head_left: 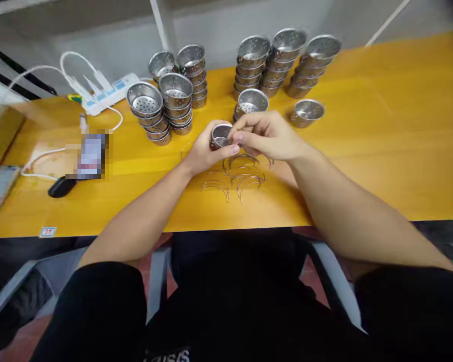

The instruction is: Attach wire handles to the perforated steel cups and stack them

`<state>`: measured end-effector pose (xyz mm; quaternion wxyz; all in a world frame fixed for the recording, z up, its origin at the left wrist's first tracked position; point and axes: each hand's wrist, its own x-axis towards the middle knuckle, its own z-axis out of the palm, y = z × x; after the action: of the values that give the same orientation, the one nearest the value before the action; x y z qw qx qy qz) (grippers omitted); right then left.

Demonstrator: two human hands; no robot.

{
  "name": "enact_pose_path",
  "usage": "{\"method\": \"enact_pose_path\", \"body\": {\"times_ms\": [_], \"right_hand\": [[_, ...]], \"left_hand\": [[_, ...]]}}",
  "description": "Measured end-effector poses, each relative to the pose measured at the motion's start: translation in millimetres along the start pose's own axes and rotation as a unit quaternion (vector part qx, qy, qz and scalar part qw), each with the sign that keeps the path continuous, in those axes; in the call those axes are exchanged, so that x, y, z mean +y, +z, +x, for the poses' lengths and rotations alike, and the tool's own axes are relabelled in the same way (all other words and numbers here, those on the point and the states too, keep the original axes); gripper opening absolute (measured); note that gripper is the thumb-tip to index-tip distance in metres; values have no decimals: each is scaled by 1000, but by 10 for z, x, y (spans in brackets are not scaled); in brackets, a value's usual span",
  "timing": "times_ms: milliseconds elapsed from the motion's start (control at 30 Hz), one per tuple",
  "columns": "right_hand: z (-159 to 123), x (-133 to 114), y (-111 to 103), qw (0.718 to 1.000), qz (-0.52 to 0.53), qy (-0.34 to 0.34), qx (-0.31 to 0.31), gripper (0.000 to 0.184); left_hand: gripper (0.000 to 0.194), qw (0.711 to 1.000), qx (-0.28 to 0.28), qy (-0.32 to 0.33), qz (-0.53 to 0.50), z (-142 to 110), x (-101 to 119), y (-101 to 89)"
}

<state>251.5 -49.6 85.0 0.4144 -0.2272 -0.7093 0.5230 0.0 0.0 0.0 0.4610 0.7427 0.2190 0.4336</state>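
A small perforated metal cup (221, 137) is gripped in my left hand (205, 151), its open top facing up and its thumb side near the rim. At the cup's right rim, my right hand (266, 134) has its thumb and fingers pinched together. What lies between those fingertips is too small to make out. Several thin curved wire pieces (251, 180) are scattered on the table just below both hands. Directly behind my right hand stands another perforated cup (252, 102), its lower part covered by the hand.
Stacks of perforated cups stand at the back left (145, 100) and back right (289, 42). One single cup (308, 112) sits to the right. A power strip (113, 93) with white cables and a phone (92, 156) lie on the left of the yellow table (392, 166).
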Motion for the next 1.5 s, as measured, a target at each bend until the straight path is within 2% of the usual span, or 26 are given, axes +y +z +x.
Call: {"method": "enact_pose_path", "body": {"times_ms": [200, 400, 833, 1067, 1200, 1267, 1333, 1400, 1500], "right_hand": [[-13, 79, -16, 999, 21, 23, 28, 71], [3, 101, -20, 999, 8, 30, 36, 74], [-2, 58, -39, 998, -7, 48, 36, 76], [-18, 105, -27, 998, -6, 49, 45, 75], [13, 236, -72, 992, -71, -24, 103, 77], [20, 289, -108, 980, -131, -63, 137, 80], [9, 307, -129, 966, -199, -82, 142, 74], [-16, 292, -120, 954, -250, -90, 136, 64], [-53, 239, -69, 947, -273, -96, 140, 58]], "left_hand": [[113, 999, -12, 27, 25, 37, -77, 68], [98, 998, -7, 45, 40, 25, -141, 62], [101, 999, -5, 8, 41, 36, -120, 34], [97, 998, -12, 42, 49, 19, -122, 49], [102, 994, 17, 59, 88, 27, -324, 24], [106, 991, 39, 77, 106, 50, -457, -3], [107, 987, 58, 88, 125, 74, -555, -26], [108, 983, 77, 90, 139, 91, -593, -37], [111, 981, 96, 88, 142, 98, -545, -27]]}}
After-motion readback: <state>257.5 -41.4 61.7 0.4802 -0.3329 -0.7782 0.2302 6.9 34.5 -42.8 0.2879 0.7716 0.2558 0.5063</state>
